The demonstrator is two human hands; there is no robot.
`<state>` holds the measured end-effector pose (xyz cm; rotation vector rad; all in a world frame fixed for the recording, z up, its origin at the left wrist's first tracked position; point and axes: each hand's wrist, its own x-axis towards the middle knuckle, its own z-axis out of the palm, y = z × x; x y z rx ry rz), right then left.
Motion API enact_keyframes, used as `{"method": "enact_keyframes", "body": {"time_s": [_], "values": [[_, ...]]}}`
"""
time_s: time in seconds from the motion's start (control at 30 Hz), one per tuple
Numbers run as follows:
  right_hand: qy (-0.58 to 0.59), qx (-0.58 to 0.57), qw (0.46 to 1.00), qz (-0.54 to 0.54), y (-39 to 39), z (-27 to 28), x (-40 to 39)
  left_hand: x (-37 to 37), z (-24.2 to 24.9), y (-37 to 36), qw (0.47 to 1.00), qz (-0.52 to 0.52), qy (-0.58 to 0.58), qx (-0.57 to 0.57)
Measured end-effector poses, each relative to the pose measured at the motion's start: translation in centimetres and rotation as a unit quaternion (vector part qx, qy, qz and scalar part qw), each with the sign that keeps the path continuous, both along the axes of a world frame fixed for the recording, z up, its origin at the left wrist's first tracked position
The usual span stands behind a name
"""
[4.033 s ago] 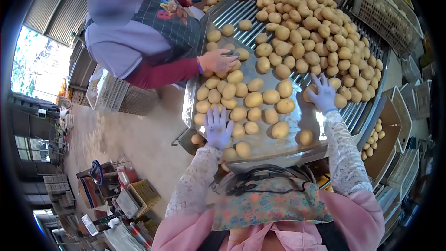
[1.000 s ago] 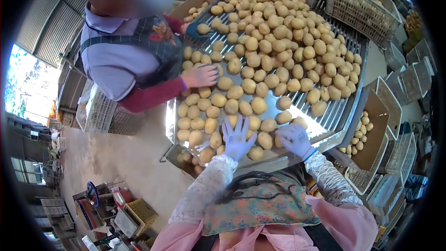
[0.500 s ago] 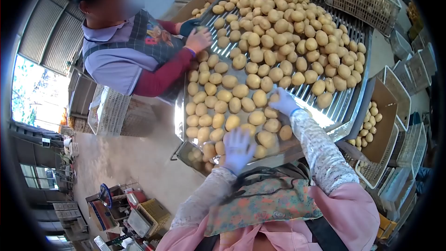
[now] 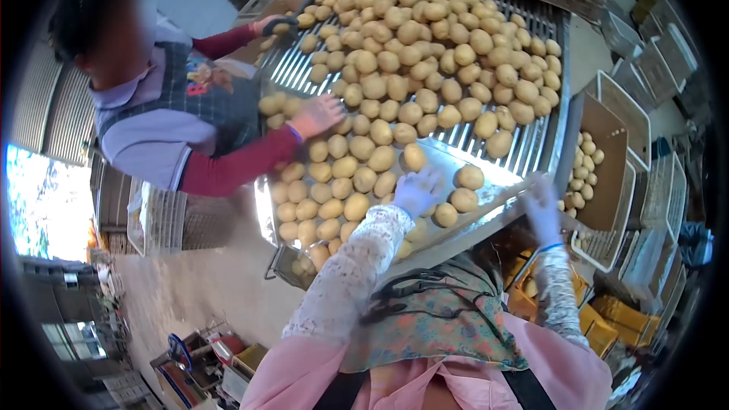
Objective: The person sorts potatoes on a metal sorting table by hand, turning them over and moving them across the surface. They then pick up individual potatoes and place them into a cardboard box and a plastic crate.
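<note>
Potatoes lie in a broad heap (image 4: 425, 30) on a slatted metal rack and in a looser layer on the smooth metal tray (image 4: 486, 171) in front of me. My left hand (image 4: 418, 191), in a thin lavender glove, reaches over the tray with its fingers spread among the potatoes; a potato (image 4: 414, 156) lies just beyond the fingertips. Off the tray's right edge, my right hand (image 4: 542, 209), gloved the same way, is smeared by motion, and whether it holds anything cannot be made out. Several potatoes (image 4: 463, 200) rest right of my left hand.
Across on the left, a co-worker's bare-looking hand (image 4: 319, 115) touches the potatoes, while their dark-gloved hand (image 4: 273, 25) is farther back. A cardboard-lined crate (image 4: 607, 125) with potatoes stands at right. Yellow containers (image 4: 626, 319) sit low at right.
My left hand has moved right and farther over the tray. My right hand has left the potatoes and swung right, past the tray's edge. The view has shifted to the right.
</note>
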<state>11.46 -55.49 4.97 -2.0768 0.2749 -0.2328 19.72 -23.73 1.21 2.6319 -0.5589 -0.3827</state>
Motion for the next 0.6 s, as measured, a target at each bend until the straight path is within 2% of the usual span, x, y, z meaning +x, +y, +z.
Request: {"method": "enact_keyframes", "body": {"time_s": [0.03,0.07,0.1,0.13,0.17,0.2,0.23,0.27,0.3,0.37,0.4,0.43,0.47,0.5,0.53,0.57,0.6], "values": [[0.108,0.029,0.989,0.094,1.7,-0.6,0.0,1.1,0.5,-0.8,1.000,-0.014,0.001,-0.001],[0.062,0.087,0.990,0.096,5.1,-1.0,-1.0,1.9,1.5,-1.2,0.999,-0.025,0.028,0.029],[0.113,0.234,0.959,0.113,7.2,-1.4,-1.6,2.1,1.9,-1.6,0.996,-0.034,0.056,0.060],[0.150,0.326,0.927,0.109,8.7,-2.0,-2.0,1.7,1.0,-1.9,0.995,-0.043,0.057,0.064],[0.153,0.412,0.894,0.085,9.8,-1.7,-2.4,1.1,-0.2,-2.3,0.989,-0.097,-0.103,0.036],[0.154,0.495,0.853,0.063,10.4,-1.5,-2.7,0.2,-1.4,-2.8,0.954,-0.148,-0.260,0.004],[0.153,0.497,0.852,0.060,10.3,-1.0,-2.7,-1.7,-0.7,-4.5,0.969,-0.156,-0.190,-0.022],[0.119,0.589,0.799,0.026,10.1,-0.4,-2.4,-3.9,1.3,-6.0,0.979,-0.159,-0.118,-0.049],[0.085,0.672,0.736,-0.006,10.0,0.0,-1.9,-5.3,3.8,-6.5,0.980,-0.154,-0.118,-0.048],[0.080,0.585,0.807,-0.010,5.3,-2.1,-1.3,-7.2,7.7,-6.9,0.950,-0.141,-0.137,-0.242],[0.073,0.503,0.861,-0.011,2.6,0.1,-1.1,-7.6,6.6,-5.2,0.957,-0.138,-0.158,-0.203],[0.040,0.512,0.857,-0.041,-1.8,-1.1,-1.0,-7.9,4.6,-2.2,0.962,-0.132,-0.178,-0.163],[-0.045,0.154,0.984,-0.081,-7.6,-4.8,-0.4,-8.8,2.2,2.2,0.962,-0.115,-0.226,-0.100],[-0.082,0.034,0.988,-0.129,-10.7,-3.3,0.3,-10.1,0.9,6.7,0.956,-0.099,-0.272,-0.036],[-0.120,-0.085,0.973,-0.176,-12.4,-0.7,1.2,-12.1,2.1,9.5,0.974,-0.063,-0.218,0.002],[-0.070,-0.283,0.930,-0.223,-12.6,1.1,1.6,-13.4,3.3,11.9,0.985,-0.027,-0.163,0.040],[-0.019,-0.471,0.843,-0.260,-12.8,2.2,2.3,-13.7,3.7,14.3,0.995,0.002,-0.093,0.023]]}}
